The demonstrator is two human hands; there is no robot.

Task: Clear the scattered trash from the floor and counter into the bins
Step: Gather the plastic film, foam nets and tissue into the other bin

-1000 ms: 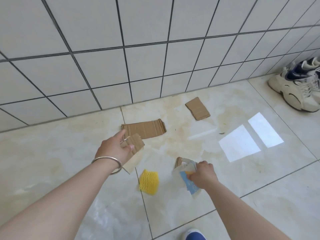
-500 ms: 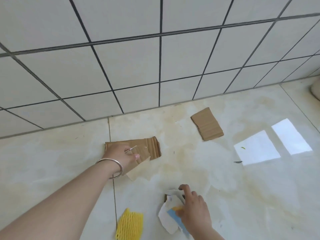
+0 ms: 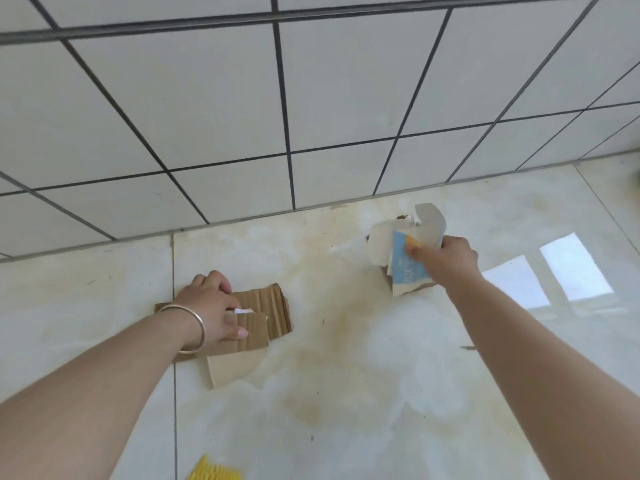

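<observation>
Glossy stained floor tile (image 3: 346, 393) under grey-grouted wall, left hand (image 3: 211, 310) clamped on small cardboard scraps (image 3: 247, 332) atop corrugated cardboard sheet (image 3: 270, 303) near wall edge, right hand (image 3: 446, 259) gripping torn blue-white carton pieces (image 3: 405, 254), yellow foam netting (image 3: 214, 472) at floor's near edge.

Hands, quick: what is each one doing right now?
Left hand: closed on cardboard pieces, reaching a larger sheet.
Right hand: closed on torn paper packaging.

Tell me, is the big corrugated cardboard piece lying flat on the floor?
Flat, it seems: the corrugated cardboard piece lies against the floor tiles, with the left hand on it.
</observation>
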